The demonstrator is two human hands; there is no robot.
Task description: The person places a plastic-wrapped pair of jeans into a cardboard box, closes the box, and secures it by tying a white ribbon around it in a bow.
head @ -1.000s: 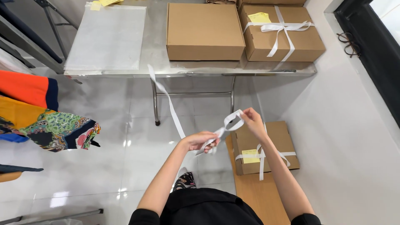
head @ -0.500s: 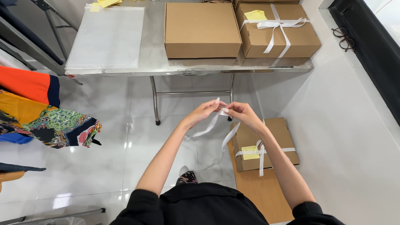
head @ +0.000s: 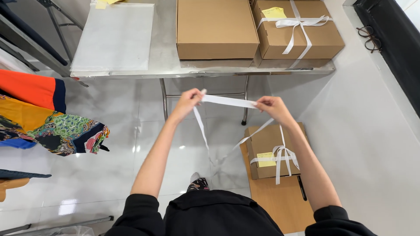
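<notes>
A white ribbon (head: 228, 101) is stretched flat between my two hands, below the table's front edge. My left hand (head: 189, 101) pinches one end and my right hand (head: 270, 107) pinches the other side. The rest of the ribbon hangs down in a loop toward the floor. On the steel table (head: 166, 57) ahead lies a plain brown cardboard box (head: 216, 27). Beside it on the right sits a second cardboard box (head: 298, 29) tied with a white ribbon bow and carrying a yellow note.
A ribbon-tied box (head: 270, 150) with a yellow note rests on a low wooden board (head: 280, 201) at my right. A clear plastic bag (head: 114, 36) lies on the table's left. Colourful clothes (head: 48, 118) hang at the left. Eyeglasses (head: 371, 38) lie on a dark sill.
My hands have moved apart from close together, pulling the ribbon out straight between them. Earlier it was looped around my right hand.
</notes>
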